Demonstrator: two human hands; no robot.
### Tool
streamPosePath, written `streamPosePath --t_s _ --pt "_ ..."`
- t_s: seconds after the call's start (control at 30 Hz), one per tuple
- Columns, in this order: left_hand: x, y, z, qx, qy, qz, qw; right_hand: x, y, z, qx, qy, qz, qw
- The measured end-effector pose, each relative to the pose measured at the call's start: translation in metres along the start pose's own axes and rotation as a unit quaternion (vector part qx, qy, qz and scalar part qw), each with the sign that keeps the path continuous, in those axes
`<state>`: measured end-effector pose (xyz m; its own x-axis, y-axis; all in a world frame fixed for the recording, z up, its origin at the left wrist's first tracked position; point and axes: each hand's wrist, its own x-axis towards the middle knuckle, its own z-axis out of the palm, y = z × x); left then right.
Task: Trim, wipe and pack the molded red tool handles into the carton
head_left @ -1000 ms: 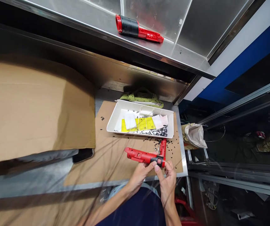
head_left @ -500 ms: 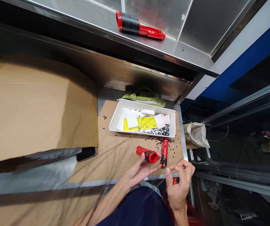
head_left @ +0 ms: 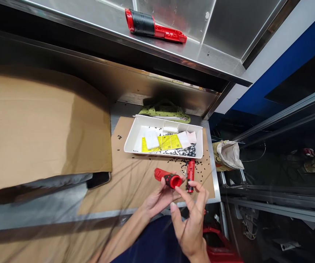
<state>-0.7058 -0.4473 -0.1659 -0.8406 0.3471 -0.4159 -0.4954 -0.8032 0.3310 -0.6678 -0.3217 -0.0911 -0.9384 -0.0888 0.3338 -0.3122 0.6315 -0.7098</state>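
Left hand [head_left: 158,200] curled around short red-and-black housing [head_left: 171,180], fingers and thumb pinching it just above cardboard sheet [head_left: 135,190]. Right hand [head_left: 190,230] raised, fingers spread, fingertips [head_left: 198,193] just beside slim red handle [head_left: 191,173]; handle lies on cardboard, just below white tray [head_left: 162,124]. Small black parts [head_left: 198,171] scattered around handle and heaped in tray, beside yellow sheet [head_left: 168,142]. Second red-and-black housing [head_left: 154,27] on steel shelf [head_left: 201,54] above. Paper bag [head_left: 228,155] right of cardboard.
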Motion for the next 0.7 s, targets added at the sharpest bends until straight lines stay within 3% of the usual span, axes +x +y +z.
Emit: streamPosePath --t_s 0.2,0.43,0.53,0.7 --pt "-0.007 -0.001 0.006 0.141 0.013 0.093 0.986 0.001 0.010 0.003 0.115 -0.019 0.124 0.985" --pt "-0.006 -0.008 0.011 0.228 -0.023 0.117 0.966 -0.008 0.033 0.008 0.312 -0.063 0.192 0.928" --pt "-0.005 -0.009 0.010 0.241 -0.025 0.108 0.964 -0.009 0.035 0.010 0.261 -0.061 0.161 0.950" --pt "-0.007 -0.010 0.009 0.225 -0.024 0.099 0.969 0.000 0.040 0.005 0.070 -0.059 0.034 0.995"
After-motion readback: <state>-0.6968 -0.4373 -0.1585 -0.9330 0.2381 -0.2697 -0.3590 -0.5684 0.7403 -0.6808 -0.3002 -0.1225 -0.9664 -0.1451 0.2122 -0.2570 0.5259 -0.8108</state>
